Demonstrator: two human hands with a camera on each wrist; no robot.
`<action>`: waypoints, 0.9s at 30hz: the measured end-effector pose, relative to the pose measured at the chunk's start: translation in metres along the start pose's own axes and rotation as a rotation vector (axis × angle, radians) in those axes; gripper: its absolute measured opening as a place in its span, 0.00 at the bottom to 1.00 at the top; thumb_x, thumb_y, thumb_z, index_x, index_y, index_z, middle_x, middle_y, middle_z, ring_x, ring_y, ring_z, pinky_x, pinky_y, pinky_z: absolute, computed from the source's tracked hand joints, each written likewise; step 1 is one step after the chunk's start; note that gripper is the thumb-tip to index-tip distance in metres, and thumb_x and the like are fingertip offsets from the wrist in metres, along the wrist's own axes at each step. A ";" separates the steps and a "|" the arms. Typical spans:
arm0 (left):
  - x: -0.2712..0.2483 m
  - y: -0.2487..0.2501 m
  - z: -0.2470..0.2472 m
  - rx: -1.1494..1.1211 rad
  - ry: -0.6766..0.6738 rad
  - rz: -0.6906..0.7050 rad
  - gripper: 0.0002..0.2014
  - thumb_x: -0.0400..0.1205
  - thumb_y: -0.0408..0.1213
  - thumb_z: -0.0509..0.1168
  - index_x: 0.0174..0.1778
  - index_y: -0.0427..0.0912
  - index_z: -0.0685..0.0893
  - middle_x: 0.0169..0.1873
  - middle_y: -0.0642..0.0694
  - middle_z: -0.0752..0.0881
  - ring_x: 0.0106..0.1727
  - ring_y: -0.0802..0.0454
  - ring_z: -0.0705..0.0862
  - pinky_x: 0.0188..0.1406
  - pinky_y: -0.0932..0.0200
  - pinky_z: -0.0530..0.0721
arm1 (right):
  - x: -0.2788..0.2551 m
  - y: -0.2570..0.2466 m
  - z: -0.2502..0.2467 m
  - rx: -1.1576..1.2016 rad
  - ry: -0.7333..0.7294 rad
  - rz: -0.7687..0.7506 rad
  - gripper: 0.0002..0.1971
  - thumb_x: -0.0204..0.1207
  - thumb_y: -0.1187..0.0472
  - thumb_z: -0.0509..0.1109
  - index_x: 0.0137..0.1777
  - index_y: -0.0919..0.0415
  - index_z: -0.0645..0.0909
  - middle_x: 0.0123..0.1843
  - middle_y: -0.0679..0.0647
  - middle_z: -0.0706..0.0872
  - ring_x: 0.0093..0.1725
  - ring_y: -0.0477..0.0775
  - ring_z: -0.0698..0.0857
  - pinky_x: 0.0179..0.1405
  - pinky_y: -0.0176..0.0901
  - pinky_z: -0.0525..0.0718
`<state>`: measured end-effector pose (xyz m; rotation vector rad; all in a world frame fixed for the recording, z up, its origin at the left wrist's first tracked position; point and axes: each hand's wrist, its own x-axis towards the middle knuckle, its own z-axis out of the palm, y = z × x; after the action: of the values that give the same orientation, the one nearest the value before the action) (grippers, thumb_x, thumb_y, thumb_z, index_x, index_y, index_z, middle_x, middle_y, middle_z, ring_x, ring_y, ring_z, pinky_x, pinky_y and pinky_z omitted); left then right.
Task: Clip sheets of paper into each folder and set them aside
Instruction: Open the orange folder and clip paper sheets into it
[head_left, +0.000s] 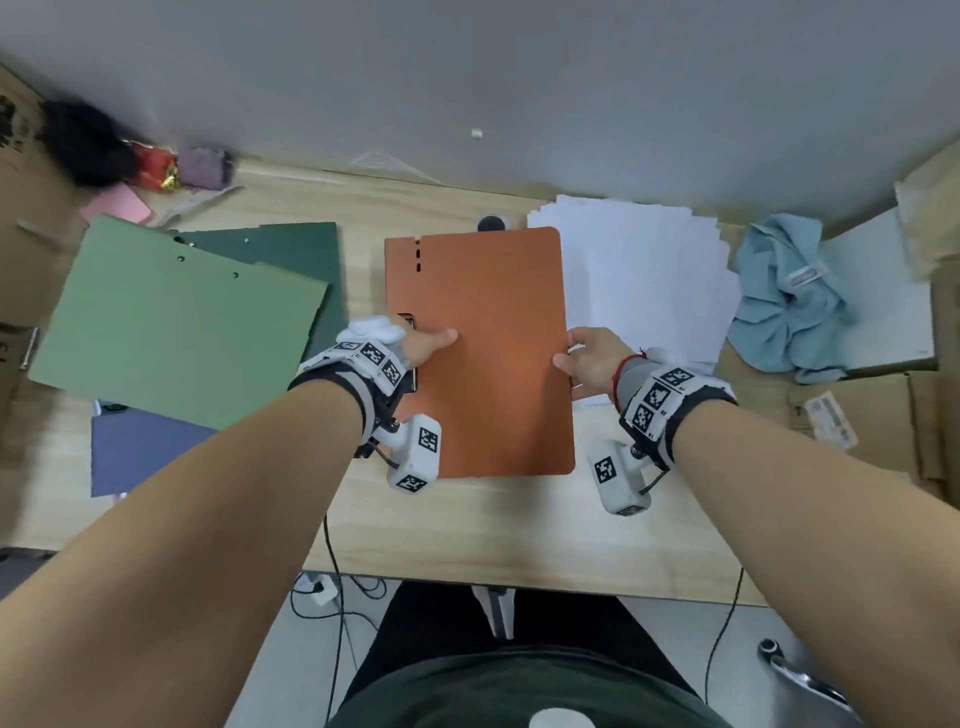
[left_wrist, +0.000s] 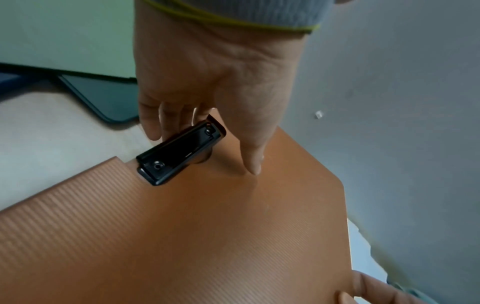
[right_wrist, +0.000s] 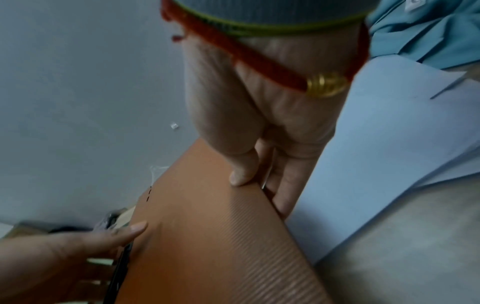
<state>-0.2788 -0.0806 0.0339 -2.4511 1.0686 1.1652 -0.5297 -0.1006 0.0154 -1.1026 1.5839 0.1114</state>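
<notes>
The orange folder (head_left: 478, 353) lies closed in the middle of the desk (head_left: 467, 535), its long sides running from the near edge toward the far edge, and both hands hold it by those sides. The left hand (head_left: 415, 345) grips the left edge: its thumb lies straight on the cover while the other fingers (left_wrist: 155, 121) curl down beside and under the black clip (left_wrist: 179, 153) that stands out from that edge. The right hand (head_left: 589, 361) pinches the right edge, thumb (right_wrist: 241, 164) on top of the ribbed cover and the other fingers underneath it. Just right of the folder, partly under its right edge, a loose stack of white paper (head_left: 644, 275) spreads toward the far right corner. On the left side of the desk a light green folder (head_left: 176, 322) lies tilted on top of a dark green folder (head_left: 291, 244), and a blue-purple folder (head_left: 140, 452) shows from beneath them toward the near left. A crumpled light blue cloth (head_left: 789, 301) sits at the right edge beyond the paper. At the far left corner lie a pink sheet (head_left: 117, 205), a red packet (head_left: 153, 166) and a black fuzzy object (head_left: 83, 143). Behind the desk rises a plain grey wall (head_left: 519, 78)
</notes>
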 end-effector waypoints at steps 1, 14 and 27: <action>0.000 0.007 0.012 -0.017 -0.016 0.004 0.46 0.64 0.79 0.65 0.57 0.38 0.77 0.42 0.42 0.82 0.38 0.47 0.82 0.43 0.56 0.83 | 0.003 0.010 -0.004 -0.043 0.025 0.006 0.05 0.82 0.61 0.68 0.54 0.59 0.82 0.56 0.61 0.90 0.52 0.64 0.91 0.55 0.59 0.90; -0.005 0.018 0.063 0.022 -0.082 0.044 0.52 0.61 0.74 0.72 0.69 0.34 0.76 0.60 0.36 0.85 0.57 0.39 0.85 0.60 0.42 0.85 | -0.005 0.046 -0.008 -0.234 0.053 0.075 0.11 0.79 0.54 0.72 0.52 0.59 0.76 0.45 0.56 0.83 0.49 0.60 0.83 0.46 0.44 0.79; -0.033 0.028 0.017 -0.108 -0.028 0.268 0.57 0.59 0.86 0.55 0.70 0.41 0.80 0.64 0.41 0.85 0.57 0.42 0.84 0.65 0.42 0.81 | -0.036 -0.021 -0.014 0.285 0.020 -0.009 0.29 0.84 0.37 0.55 0.37 0.63 0.76 0.40 0.60 0.88 0.42 0.61 0.90 0.53 0.57 0.91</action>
<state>-0.3218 -0.0756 0.0500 -2.4170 1.3935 1.3626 -0.5283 -0.0993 0.0591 -0.8892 1.5566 -0.1284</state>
